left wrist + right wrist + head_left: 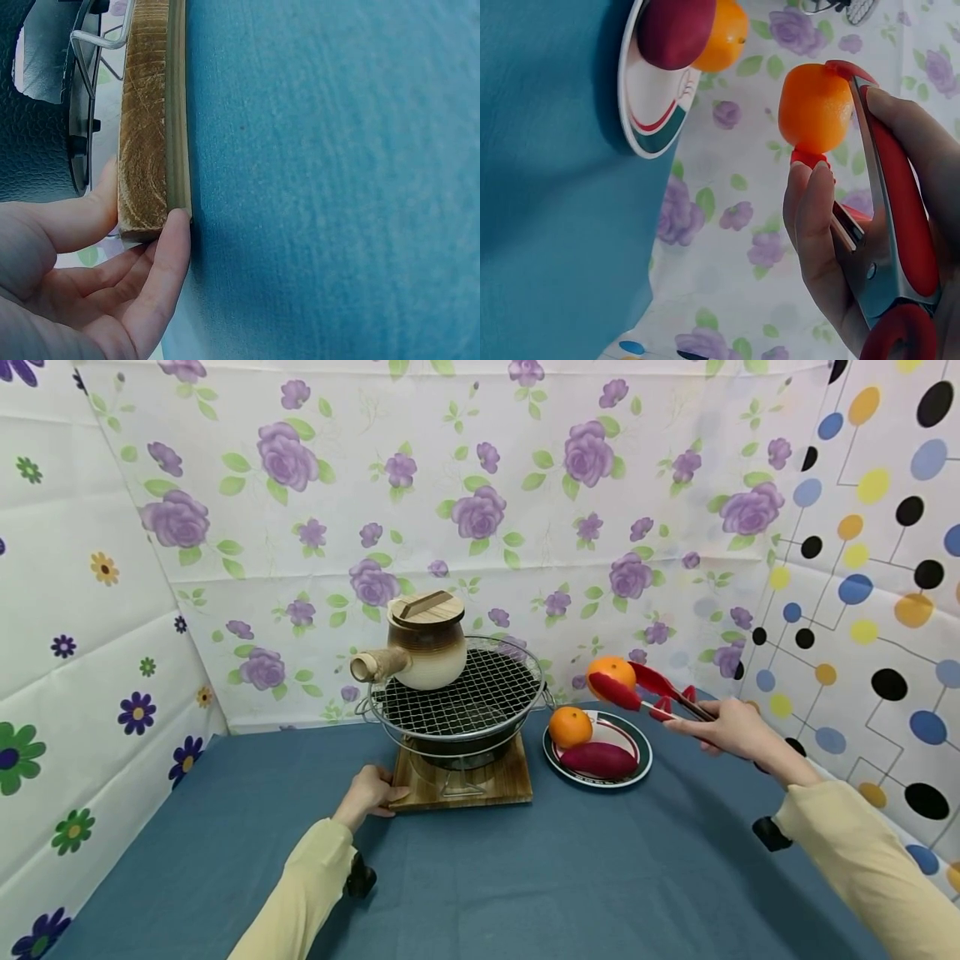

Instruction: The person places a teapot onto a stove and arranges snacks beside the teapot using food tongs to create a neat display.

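Note:
My right hand (731,728) grips red tongs (660,692) that clamp an orange (611,674) in the air above the plate (636,770). In the right wrist view the tongs (889,225) pinch the orange (815,109) between their tips. On the plate lie a second orange (570,726) and a purple sweet potato (597,759). My left hand (369,792) holds the near left corner of the wooden board (502,785) under a small grill stove (457,702). In the left wrist view my thumb and fingers (161,277) pinch that board (146,127).
A clay pot (420,645) with a wooden lid and side handle sits on the wire grill at its left. A blue cloth (525,877) covers the table. Flowered and dotted screens (480,510) close in the back and both sides.

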The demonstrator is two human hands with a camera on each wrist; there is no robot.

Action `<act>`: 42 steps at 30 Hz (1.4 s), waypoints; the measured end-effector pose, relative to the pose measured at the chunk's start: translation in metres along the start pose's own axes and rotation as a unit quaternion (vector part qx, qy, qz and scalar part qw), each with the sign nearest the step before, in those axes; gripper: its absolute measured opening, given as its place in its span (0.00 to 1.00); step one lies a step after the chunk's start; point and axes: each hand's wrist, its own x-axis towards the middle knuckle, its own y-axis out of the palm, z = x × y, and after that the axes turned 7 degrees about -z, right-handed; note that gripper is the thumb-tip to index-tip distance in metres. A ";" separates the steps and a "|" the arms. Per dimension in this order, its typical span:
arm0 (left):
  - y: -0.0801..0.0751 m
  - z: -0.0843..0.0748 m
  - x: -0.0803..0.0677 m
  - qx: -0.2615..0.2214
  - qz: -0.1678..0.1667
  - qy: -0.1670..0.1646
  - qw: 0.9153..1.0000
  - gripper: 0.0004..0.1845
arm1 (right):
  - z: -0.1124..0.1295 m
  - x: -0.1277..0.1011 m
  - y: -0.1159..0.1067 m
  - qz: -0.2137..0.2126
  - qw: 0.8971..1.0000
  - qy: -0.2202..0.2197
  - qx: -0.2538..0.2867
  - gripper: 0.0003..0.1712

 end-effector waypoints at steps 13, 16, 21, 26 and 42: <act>0.000 -0.002 0.000 0.007 0.003 -0.004 1.000 0.09 | 0.022 -0.001 -0.008 0.000 1.000 -0.003 0.031 0.35; 0.000 -0.001 0.001 0.009 0.000 -0.008 1.000 0.09 | 0.027 0.001 -0.009 -0.001 0.999 -0.004 0.037 0.36; 0.000 -0.002 0.001 0.015 -0.003 -0.010 1.000 0.10 | 0.036 0.003 -0.012 -0.005 0.999 -0.012 0.045 0.34; 0.001 -0.001 0.001 0.015 -0.001 0.003 1.000 0.23 | 0.047 0.007 -0.016 -0.009 0.999 -0.023 0.046 0.35; -0.002 -0.001 0.000 0.008 0.003 -0.005 1.000 0.12 | 0.079 0.019 -0.012 0.002 0.997 -0.032 0.065 0.37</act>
